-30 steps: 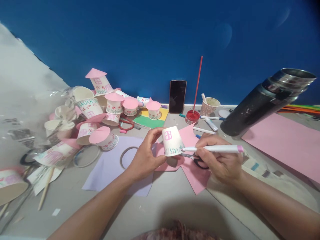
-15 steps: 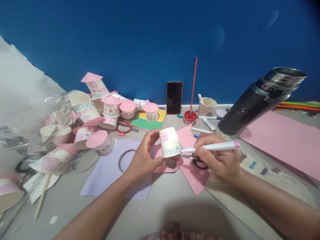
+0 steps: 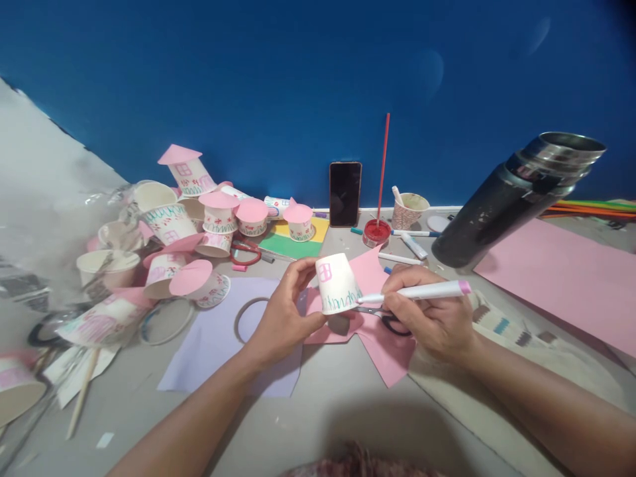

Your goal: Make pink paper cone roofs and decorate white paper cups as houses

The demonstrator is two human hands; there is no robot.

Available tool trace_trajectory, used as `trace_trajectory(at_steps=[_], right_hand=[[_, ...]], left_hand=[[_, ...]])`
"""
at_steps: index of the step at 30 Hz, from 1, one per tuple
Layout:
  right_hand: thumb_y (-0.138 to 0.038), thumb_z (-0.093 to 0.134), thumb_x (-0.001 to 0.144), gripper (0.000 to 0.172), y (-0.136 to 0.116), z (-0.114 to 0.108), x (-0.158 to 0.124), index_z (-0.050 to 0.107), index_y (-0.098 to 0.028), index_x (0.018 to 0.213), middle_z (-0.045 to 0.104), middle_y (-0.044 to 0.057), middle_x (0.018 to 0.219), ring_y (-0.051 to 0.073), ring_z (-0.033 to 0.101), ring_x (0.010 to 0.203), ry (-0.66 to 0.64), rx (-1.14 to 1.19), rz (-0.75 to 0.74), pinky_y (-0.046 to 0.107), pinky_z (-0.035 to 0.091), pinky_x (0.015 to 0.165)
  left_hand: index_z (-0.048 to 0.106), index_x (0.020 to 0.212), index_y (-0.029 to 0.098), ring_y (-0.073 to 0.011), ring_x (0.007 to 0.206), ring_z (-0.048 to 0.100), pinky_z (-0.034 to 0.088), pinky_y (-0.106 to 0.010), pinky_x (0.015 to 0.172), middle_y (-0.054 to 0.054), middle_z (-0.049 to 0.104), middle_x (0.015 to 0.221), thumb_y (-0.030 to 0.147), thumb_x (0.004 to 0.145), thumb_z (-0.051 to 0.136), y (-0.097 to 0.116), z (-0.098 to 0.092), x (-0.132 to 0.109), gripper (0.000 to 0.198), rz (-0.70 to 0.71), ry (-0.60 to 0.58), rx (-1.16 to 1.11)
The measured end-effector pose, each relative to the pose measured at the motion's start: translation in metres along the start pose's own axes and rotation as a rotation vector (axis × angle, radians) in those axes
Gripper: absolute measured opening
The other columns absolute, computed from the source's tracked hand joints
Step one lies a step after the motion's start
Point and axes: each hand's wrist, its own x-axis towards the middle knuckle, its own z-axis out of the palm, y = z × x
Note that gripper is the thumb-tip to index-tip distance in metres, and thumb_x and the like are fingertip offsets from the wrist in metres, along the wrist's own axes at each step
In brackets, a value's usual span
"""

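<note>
My left hand (image 3: 288,311) grips a white paper cup (image 3: 336,281), turned rim down and slightly tilted. The cup bears a pink window drawing and green grass-like strokes along its lower edge. Between the fingers of my right hand (image 3: 432,311) is a white felt-tip marker (image 3: 427,290) with a pink end. Its tip is at the cup's lower right side; whether it touches cannot be made out. Beneath them lie cut pieces of pink paper (image 3: 385,364) and dark-handled scissors (image 3: 396,324), partly covered by my right hand.
Decorated cups with pink paper roofs (image 3: 203,281) crowd the left side. A phone (image 3: 345,194) leans on the blue wall. At right stand a dark flask (image 3: 501,205) and a pink sheet (image 3: 561,281). Purple paper (image 3: 209,351) and a tape ring (image 3: 243,318) lie left.
The view has shifted very slightly. My right hand and the marker have moved a little to the left, while my left hand keeps the cup nearly still.
</note>
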Motion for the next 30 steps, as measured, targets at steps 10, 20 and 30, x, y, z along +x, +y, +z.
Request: trace_trajectory(at_steps=[10,20,30], right_hand=[[-0.015,0.061,0.093,0.010,-0.002,-0.001,0.003,0.067,-0.020,0.086,0.070,0.003,0.072,0.016,0.066,0.062,-0.017,-0.058,-0.054,0.026,0.046,0.049],[-0.017,0.059,0.099,0.012,0.002,-0.002,0.004,0.070,-0.023,0.100,0.075,0.002,0.079,0.018,0.071,0.071,0.110,-0.057,-0.102,0.032,0.057,0.068],[-0.056,0.096,0.059,0.104,0.021,-0.007,0.008,0.051,-0.025,0.148,0.062,0.016,0.142,0.035,0.063,0.121,-0.261,-0.150,0.129,0.050,0.056,0.098]], left_hand=[[0.050,0.137,0.030,-0.0291,0.143,0.051,0.033,-0.052,0.125,-0.009,0.056,0.146,0.009,0.076,0.081,0.001,0.000,0.000,0.071,-0.006,0.005,0.032],[0.050,0.134,0.028,-0.0290,0.145,0.049,0.034,-0.050,0.125,-0.010,0.056,0.148,0.015,0.076,0.084,0.001,0.002,0.001,0.069,-0.025,0.001,-0.080],[0.046,0.135,0.033,-0.0360,0.133,0.062,0.061,-0.042,0.091,-0.011,0.060,0.149,0.027,0.068,0.094,0.007,0.010,-0.002,0.082,-0.219,-0.208,-0.457]])
